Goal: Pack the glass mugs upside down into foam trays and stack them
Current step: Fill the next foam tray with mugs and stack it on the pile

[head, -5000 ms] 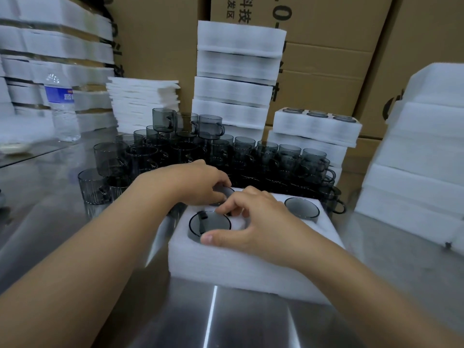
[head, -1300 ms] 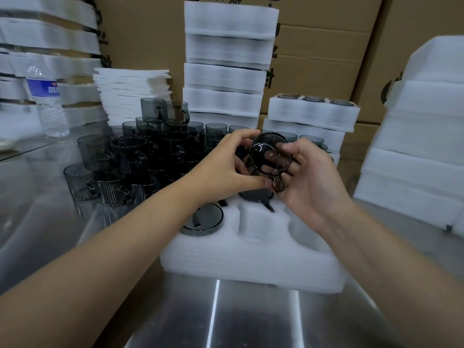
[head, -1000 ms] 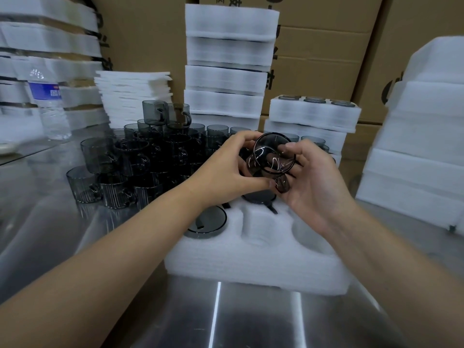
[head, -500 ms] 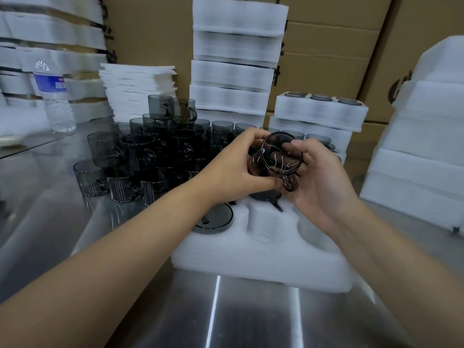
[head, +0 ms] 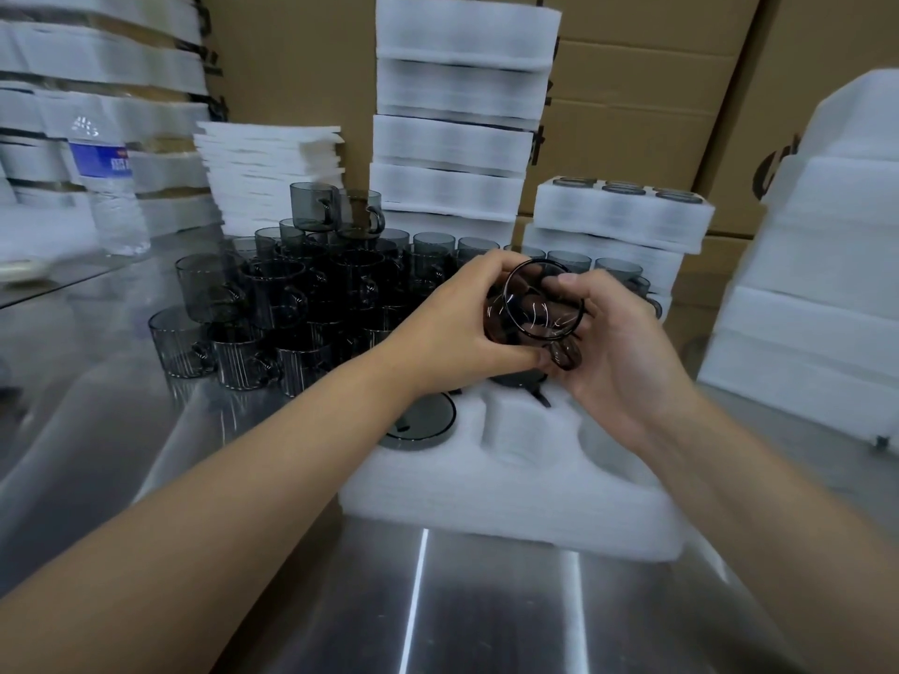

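Left of the foam tray [head: 486, 503], dozens of loose mugs [head: 272, 304] crowd the steel surface [head: 438, 600]. One upturned mug [head: 421, 423] sits in the tray's front-left pocket. Above the tray, the left hand [head: 452, 323] and right hand [head: 618, 352] share a closed grip on a held mug [head: 540, 308]. Behind the tray, filled trays [head: 622, 206] are stacked. Most of the packing looks yet to be done.

The bench [head: 486, 605] is bare steel, glossy and streaked with reflections. The foam tray [head: 486, 493] is white, matt, faintly layered. The held mug [head: 535, 313] is smoky glass, smooth and shiny; mugs [head: 238, 357] at ten o'clock have ribbed walls. Boxes [head: 632, 114] at one o'clock are matt brown cardboard
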Action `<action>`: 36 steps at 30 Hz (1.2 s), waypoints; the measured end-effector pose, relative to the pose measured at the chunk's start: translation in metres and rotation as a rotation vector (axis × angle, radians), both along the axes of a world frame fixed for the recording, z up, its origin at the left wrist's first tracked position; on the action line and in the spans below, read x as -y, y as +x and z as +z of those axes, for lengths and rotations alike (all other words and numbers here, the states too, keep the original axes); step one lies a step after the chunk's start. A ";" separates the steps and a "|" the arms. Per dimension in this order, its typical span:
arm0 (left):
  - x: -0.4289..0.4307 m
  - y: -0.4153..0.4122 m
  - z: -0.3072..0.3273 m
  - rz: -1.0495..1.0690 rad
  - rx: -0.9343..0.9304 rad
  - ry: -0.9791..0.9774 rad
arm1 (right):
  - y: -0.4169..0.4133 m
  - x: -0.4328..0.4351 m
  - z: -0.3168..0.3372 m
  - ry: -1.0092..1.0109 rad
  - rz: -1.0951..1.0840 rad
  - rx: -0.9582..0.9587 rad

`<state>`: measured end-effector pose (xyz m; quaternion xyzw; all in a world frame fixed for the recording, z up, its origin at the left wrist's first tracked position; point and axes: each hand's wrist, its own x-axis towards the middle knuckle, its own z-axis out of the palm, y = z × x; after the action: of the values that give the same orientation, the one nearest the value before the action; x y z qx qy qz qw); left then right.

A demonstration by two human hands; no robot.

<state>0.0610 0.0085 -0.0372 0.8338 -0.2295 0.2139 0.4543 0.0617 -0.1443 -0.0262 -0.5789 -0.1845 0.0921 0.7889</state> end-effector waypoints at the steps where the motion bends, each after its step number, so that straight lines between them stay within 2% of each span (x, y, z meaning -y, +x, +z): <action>1: 0.000 0.000 0.000 0.004 0.002 0.004 | 0.000 0.000 0.000 -0.005 0.006 0.003; 36: 0.002 -0.006 0.004 0.061 0.071 0.103 | -0.001 -0.001 0.000 0.001 0.027 -0.016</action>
<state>0.0550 0.0061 -0.0330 0.8546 -0.2304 0.2449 0.3958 0.0609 -0.1431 -0.0263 -0.5752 -0.1858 0.1074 0.7893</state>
